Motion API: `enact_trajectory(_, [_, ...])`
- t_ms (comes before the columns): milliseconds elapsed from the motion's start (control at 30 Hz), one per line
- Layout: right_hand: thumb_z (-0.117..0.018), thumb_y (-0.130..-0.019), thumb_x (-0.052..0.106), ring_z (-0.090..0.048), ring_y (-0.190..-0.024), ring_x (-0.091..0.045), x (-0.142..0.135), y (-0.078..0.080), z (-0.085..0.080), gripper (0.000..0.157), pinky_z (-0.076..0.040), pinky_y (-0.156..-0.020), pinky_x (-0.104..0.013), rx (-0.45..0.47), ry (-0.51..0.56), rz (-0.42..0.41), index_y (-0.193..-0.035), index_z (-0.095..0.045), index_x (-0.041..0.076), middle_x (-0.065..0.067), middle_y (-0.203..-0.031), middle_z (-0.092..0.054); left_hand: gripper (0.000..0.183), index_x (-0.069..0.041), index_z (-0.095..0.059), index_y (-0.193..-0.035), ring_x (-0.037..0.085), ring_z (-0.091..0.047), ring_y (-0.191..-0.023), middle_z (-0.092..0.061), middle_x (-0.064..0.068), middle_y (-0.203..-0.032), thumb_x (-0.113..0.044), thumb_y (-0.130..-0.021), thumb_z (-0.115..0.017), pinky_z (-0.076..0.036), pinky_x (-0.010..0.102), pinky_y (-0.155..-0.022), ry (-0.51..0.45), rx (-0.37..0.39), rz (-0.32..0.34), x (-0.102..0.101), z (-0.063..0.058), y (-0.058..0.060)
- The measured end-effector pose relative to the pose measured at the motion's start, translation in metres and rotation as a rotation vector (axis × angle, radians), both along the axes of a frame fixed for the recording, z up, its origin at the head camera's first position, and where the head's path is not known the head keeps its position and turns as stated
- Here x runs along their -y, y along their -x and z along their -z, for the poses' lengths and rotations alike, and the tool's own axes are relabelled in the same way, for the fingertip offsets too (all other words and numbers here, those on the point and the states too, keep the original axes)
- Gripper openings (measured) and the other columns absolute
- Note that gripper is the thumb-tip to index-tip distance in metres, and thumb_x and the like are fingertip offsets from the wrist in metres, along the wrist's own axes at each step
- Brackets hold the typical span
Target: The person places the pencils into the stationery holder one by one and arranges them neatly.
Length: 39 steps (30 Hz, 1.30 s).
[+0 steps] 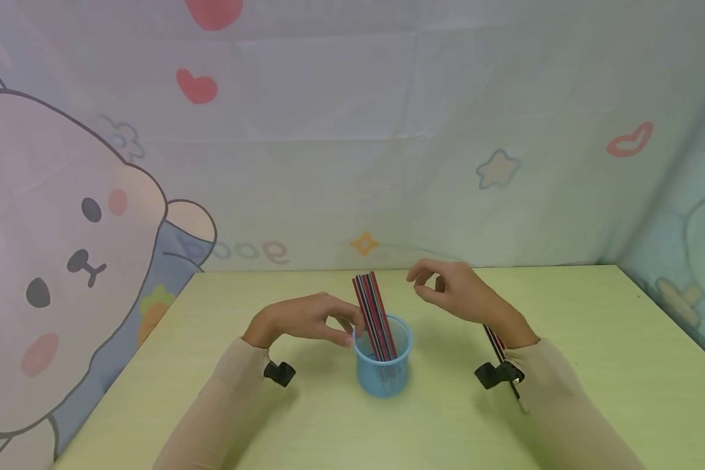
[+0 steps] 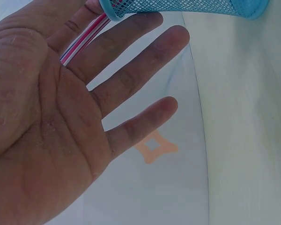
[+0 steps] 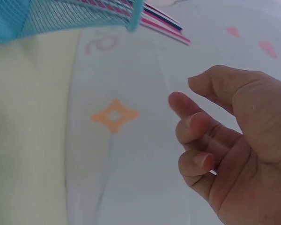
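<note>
A light-blue mesh cup (image 1: 383, 378) stands upright on the table, holding a bundle of slender red, black and white pencil-like sticks (image 1: 376, 316) that lean to the left. At the cup's left rim is my left hand (image 1: 311, 316); its fingertips touch or nearly touch the rim. In the left wrist view, the fingers (image 2: 136, 77) are spread and mostly straight beside the mesh wall, with the thumb tip out of sight. To the right of the cup, my right hand (image 1: 455, 290) hovers above the table with loosely bent fingers and nothing in them.
More dark and red sticks (image 1: 496, 343) lie on the table under my right forearm, partly hidden by it. Behind the pale yellow-green table (image 1: 305, 418) hangs a printed cloth (image 1: 329, 163) with a cartoon bear, hearts and stars.
</note>
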State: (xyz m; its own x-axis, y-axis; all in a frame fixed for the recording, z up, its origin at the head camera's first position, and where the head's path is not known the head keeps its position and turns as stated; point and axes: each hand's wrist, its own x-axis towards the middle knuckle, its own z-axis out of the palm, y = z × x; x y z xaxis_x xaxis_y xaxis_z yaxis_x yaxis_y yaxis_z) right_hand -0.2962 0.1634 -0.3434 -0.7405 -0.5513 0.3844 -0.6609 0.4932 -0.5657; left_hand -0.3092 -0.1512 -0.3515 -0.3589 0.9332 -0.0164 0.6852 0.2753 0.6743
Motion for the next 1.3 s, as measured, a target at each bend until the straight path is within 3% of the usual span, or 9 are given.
enact_trajectory(267, [-0.062,-0.098,0.010,-0.058,-0.069,-0.016,-0.033,0.008,-0.006,0.014,-0.051,-0.063,-0.031,0.062,-0.087,0.085,-0.111,-0.067,0.014,-0.003,-0.102,-0.068,0.008,-0.016,-0.065,-0.105,0.014,-0.065,-0.108,-0.067,0.003,-0.106,-0.019,-0.098,-0.067,-0.052,0.031,-0.098,0.011,-0.005,-0.013,0.001,-0.002,0.001])
enact_trajectory(300, [-0.062,-0.099,0.010,-0.059,-0.073,-0.017,-0.036,0.009,-0.005,0.014,-0.051,-0.065,-0.032,0.066,-0.094,0.097,-0.111,-0.067,0.014,-0.004,-0.101,-0.067,0.009,-0.014,-0.065,-0.106,0.015,-0.065,-0.108,-0.067,0.006,-0.107,-0.019,-0.098,-0.067,-0.052,0.031,-0.098,0.013,-0.004,-0.014,0.001,-0.002,0.001])
enact_trajectory(533, [-0.057,-0.097,0.004,-0.056,-0.059,-0.016,-0.056,0.014,0.000,0.016,-0.052,-0.057,-0.033,0.156,-0.144,0.121,-0.109,-0.066,0.010,-0.012,-0.100,-0.068,0.021,-0.002,-0.065,-0.109,0.015,-0.065,-0.109,-0.067,0.011,-0.109,-0.020,-0.098,-0.066,-0.052,0.032,-0.099,0.008,0.005,-0.007,0.001,0.000,0.000])
enact_trajectory(800, [-0.058,-0.095,0.003,-0.063,-0.078,-0.022,-0.071,0.021,0.010,0.016,-0.050,-0.066,-0.033,0.288,-0.337,0.124,-0.109,-0.065,0.009,-0.013,-0.101,-0.067,0.021,-0.002,-0.065,-0.109,0.015,-0.065,-0.109,-0.067,0.010,-0.109,-0.019,-0.098,-0.066,-0.052,0.031,-0.099,0.020,0.001,-0.019,0.000,-0.002,0.000])
enact_trajectory(1033, [-0.055,-0.092,-0.003,-0.046,-0.058,-0.015,-0.077,0.021,0.020,0.019,-0.040,-0.055,-0.029,0.453,-0.387,0.130,-0.109,-0.063,0.004,-0.016,-0.100,-0.066,0.022,0.000,-0.064,-0.110,0.020,-0.065,-0.110,-0.067,0.013,-0.111,-0.019,-0.098,-0.066,-0.052,0.034,-0.099,0.023,0.011,-0.022,0.000,-0.001,-0.001])
enact_trajectory(1133, [-0.057,-0.091,-0.004,-0.039,-0.053,-0.013,-0.078,0.021,0.026,0.019,-0.036,-0.053,-0.027,0.492,-0.406,0.152,-0.106,-0.064,0.005,-0.009,-0.088,-0.064,0.022,-0.001,-0.064,-0.110,0.021,-0.065,-0.111,-0.067,0.013,-0.112,-0.019,-0.098,-0.066,-0.052,0.033,-0.099,0.025,0.010,-0.024,0.000,-0.001,-0.001])
enact_trajectory(1300, [-0.061,-0.088,-0.005,-0.034,-0.053,-0.012,-0.077,0.024,0.035,0.018,-0.033,-0.052,-0.026,0.511,-0.427,0.183,-0.100,-0.066,0.008,0.001,-0.068,-0.047,0.022,-0.001,-0.064,-0.110,0.022,-0.066,-0.110,-0.067,0.014,-0.113,-0.019,-0.098,-0.066,-0.052,0.034,-0.099,0.024,0.005,-0.022,0.000,-0.002,0.000])
